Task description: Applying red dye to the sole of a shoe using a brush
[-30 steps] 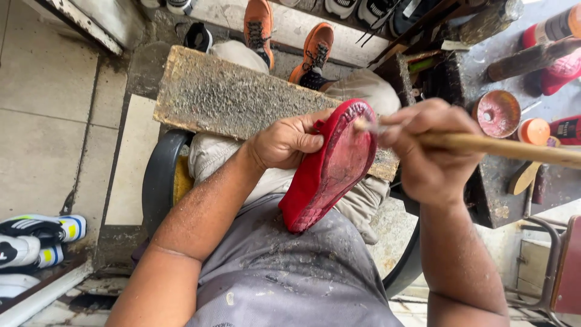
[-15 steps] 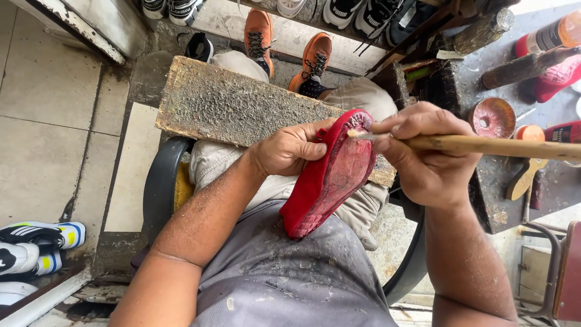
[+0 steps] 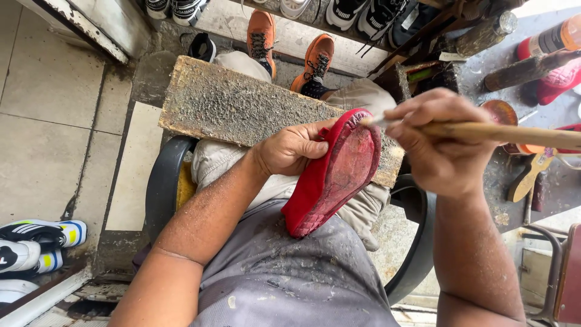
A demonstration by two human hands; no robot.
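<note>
Left hand: I see my left hand [image 3: 295,147] gripping the red shoe [image 3: 334,172] at its left edge, thumb lying along the rim, fingers tucked behind where I cannot see them.

Right hand: my right hand [image 3: 440,142] is clenched around a wooden-handled brush [image 3: 502,133], the handle running off to the right edge of the view.

Brush tip: the pale tip sits at the upper right rim of the shoe's sole (touching or just above it, I cannot tell which).

Red shoe: it is turned sole up, tilted, toe end up near the brush and the heel end down against my grey shirt [image 3: 284,284]. The sole looks glossy and darker in the middle.

Board: a rough, grit-covered wooden board [image 3: 236,106] lies across my lap, and the shoe's upper end overlaps its right part.

Feet: my orange sneakers [image 3: 289,45] show beyond the board, on the floor.

Right side: a cluttered dark workbench [image 3: 544,97] holds a small round tin [image 3: 501,112] just behind my right hand, a red bottle [image 3: 548,39] and other tools.

Left side: white and blue sneakers [image 3: 36,242] lie on the tiled floor [image 3: 54,109], well apart from my hands.

Top edge: a row of dark and white shoes [image 3: 357,12] stands along a ledge.
</note>
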